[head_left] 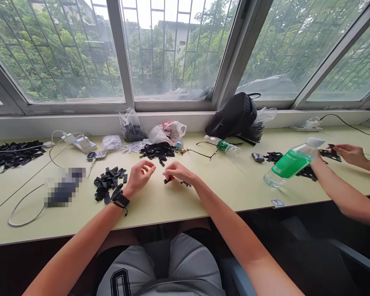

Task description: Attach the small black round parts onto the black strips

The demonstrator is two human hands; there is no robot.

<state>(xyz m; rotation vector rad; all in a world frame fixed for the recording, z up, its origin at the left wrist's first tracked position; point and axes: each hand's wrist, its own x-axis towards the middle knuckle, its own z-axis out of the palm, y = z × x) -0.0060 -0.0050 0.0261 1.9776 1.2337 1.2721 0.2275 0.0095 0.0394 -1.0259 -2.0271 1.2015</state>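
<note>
My left hand (pixel 141 174) hovers over the pale green table (pixel 179 205) with its fingers curled and slightly apart, and nothing shows in them. A black wristband sits on that wrist. My right hand (pixel 179 172) rests on the table a little to the right, fingers pinched on a small black piece with a red spot (pixel 168 179). A few tiny black bits (pixel 186 183) lie beside it. A pile of black strap pieces (pixel 108 183) lies just left of my left hand. Another black pile (pixel 158 151) sits farther back.
A co-worker's hands (pixel 351 154) work at the right, beside a green-labelled water bottle (pixel 291 162). Behind lie a second bottle (pixel 223 146), a black bag (pixel 234 115), plastic bags (pixel 131 125), a power strip with cables (pixel 80 142), glasses (pixel 208 153) and a black pile at far left (pixel 10 154).
</note>
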